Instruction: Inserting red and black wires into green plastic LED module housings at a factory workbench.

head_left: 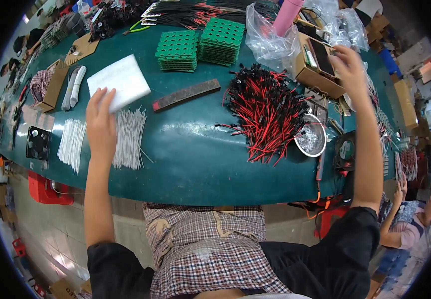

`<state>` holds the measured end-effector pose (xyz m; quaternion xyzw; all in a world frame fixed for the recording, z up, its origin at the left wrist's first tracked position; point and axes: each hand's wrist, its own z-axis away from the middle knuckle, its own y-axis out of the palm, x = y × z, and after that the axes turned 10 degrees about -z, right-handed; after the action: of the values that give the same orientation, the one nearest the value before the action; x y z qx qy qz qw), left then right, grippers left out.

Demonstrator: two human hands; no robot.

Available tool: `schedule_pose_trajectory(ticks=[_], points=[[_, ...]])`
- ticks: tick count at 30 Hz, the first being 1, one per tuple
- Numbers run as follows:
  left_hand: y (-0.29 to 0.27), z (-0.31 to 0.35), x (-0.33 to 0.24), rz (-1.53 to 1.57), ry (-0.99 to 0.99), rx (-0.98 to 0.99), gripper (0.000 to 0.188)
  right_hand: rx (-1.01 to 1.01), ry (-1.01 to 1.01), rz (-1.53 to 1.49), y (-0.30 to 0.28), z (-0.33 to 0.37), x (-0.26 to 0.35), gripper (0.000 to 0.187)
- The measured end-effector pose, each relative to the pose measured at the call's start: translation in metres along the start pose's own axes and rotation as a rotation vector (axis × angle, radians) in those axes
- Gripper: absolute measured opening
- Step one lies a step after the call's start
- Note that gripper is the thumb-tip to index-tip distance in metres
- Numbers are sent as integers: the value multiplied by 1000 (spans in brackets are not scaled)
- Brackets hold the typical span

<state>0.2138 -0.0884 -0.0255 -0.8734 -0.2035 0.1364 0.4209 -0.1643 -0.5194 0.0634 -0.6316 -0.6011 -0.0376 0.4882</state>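
A white foam block (123, 82) is tilted over the back ends of the bundles of thin white wires. My left hand (101, 122) has its fingers over the block's near left corner and grips it there; the thumb is hidden. At the right, my right hand (350, 72) is at the right side of a small cardboard box (320, 82). In that box a dark phone-like slab (321, 56) leans beside a white item. My right fingertips are bent near the slab's edge and slightly blurred; whether they hold anything cannot be made out.
A pile of red-black wires (262, 114) lies beside a metal bowl (310, 135) of clear bits. Green circuit boards (220, 42) are stacked behind a dark bar (186, 94). White wires (72, 144) and a black fan (38, 143) lie left. A pink bottle (287, 17) stands behind.
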Motion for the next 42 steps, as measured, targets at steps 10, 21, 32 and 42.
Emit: schedule_pose_trajectory(ticks=[10, 21, 32, 42], points=[[-13, 16, 8, 61, -192, 218, 42, 213, -475, 440, 240, -58, -4, 53], [2, 77, -36, -32, -405, 332, 67, 23, -575, 640, 211, -61, 44, 21], [8, 81, -34, 47, -286, 284, 51, 449, -767, 36, 173, 201, 160, 24], [-20, 82, -90, 420, 65, 424, 42, 231, -430, 298, 177, 179, 109, 12]])
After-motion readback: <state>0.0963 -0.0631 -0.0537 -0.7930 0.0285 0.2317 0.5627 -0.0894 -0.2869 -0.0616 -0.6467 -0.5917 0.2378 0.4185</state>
